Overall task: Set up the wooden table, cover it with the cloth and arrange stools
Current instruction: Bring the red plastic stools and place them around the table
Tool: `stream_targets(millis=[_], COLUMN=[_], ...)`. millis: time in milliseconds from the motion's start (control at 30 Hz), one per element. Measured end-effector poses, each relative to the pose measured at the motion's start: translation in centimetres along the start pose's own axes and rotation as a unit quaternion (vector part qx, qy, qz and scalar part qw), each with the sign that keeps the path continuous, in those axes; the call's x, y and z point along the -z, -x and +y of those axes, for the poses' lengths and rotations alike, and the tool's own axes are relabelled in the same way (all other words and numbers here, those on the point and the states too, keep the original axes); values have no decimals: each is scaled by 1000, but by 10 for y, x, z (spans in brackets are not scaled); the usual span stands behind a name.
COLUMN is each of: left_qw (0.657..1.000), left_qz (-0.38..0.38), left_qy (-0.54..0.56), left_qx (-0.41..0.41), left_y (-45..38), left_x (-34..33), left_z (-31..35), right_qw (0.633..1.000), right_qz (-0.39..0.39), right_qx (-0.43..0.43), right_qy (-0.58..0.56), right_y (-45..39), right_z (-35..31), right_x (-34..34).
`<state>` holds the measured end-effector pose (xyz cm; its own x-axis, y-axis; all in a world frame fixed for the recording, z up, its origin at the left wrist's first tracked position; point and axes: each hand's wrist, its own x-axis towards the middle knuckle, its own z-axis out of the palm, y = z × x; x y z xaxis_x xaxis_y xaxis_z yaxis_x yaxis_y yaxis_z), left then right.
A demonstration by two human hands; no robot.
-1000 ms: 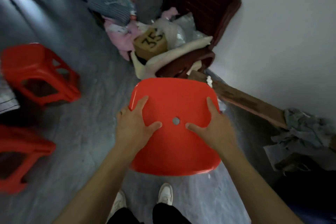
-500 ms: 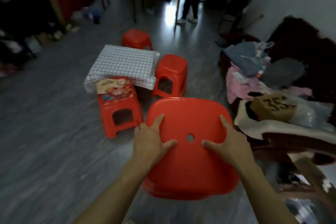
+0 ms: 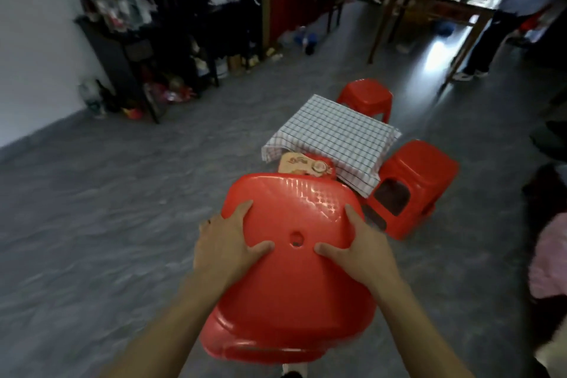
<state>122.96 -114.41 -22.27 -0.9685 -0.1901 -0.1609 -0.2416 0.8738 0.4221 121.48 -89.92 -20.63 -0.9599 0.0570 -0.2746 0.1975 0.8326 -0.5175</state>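
Checked table (image 3: 334, 132) now nearer ahead, three stools around it; both hands' fingers grip a fourth stool (image 3: 291, 279)

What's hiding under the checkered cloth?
The checkered cloth drapes over something low and flat-topped, presumably the small table, but it is fully covered. At the near edge a red stool with a picture sticker pokes out, partly hidden by the carried stool.

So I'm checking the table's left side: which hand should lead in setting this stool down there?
Probably the left hand. It grips the stool on the side toward bare floor left of the table. The right hand faces the side stool already placed.
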Motion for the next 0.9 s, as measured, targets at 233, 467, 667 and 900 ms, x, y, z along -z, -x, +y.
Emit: stream_targets(millis=[233,467,667,900], left_qw=[992,979,980,981], left_qz=[87,145,145,146], left_qy=[-15,19,30,64], left_qx=[87,142,136,115], left_y=[-57,-117,-192,-272], left_x=[56,98,132,178], left_z=[-22,-77,-141,-205], right_qw=[991,983,982,982], right_qz=[-50,-82,-45,-24], right_qx=[121,165,184,182], right_qy=[-9,2,26,39], right_y=[-94,-161,-207,-258], right_z=[-81,-174,-255,-344], right_x=[0,-28,-59,-91])
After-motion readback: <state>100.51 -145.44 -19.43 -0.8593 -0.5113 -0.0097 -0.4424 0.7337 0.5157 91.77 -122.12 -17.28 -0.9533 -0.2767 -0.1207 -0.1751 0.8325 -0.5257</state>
